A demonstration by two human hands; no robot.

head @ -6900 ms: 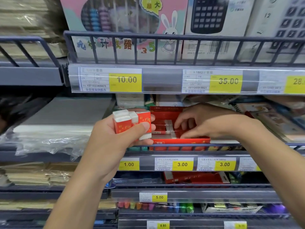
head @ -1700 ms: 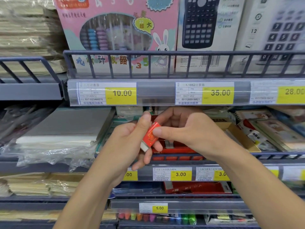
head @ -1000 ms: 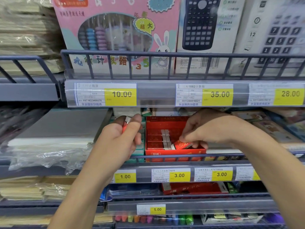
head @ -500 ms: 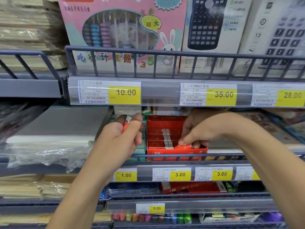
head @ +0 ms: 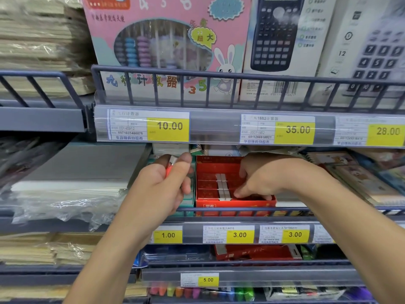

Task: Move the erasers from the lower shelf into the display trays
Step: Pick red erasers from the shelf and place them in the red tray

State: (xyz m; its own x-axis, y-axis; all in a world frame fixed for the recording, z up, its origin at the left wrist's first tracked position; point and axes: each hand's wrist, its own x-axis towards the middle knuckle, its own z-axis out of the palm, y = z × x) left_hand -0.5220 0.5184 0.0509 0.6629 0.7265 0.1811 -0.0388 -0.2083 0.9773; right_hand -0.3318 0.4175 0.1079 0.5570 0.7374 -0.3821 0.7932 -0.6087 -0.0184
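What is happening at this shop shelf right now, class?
A person is filling a red display tray on a shop shelf with erasers. The right hand reaches down into the tray, its fingers pressing on the erasers at the front right. The left hand waits beside the tray, pinching one red and white eraser.

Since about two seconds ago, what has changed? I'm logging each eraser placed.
The right hand carried the eraser it pinched down into the red display tray; its fingers now press there, the eraser hidden. The left hand still grips an eraser beside the tray, which has not moved.
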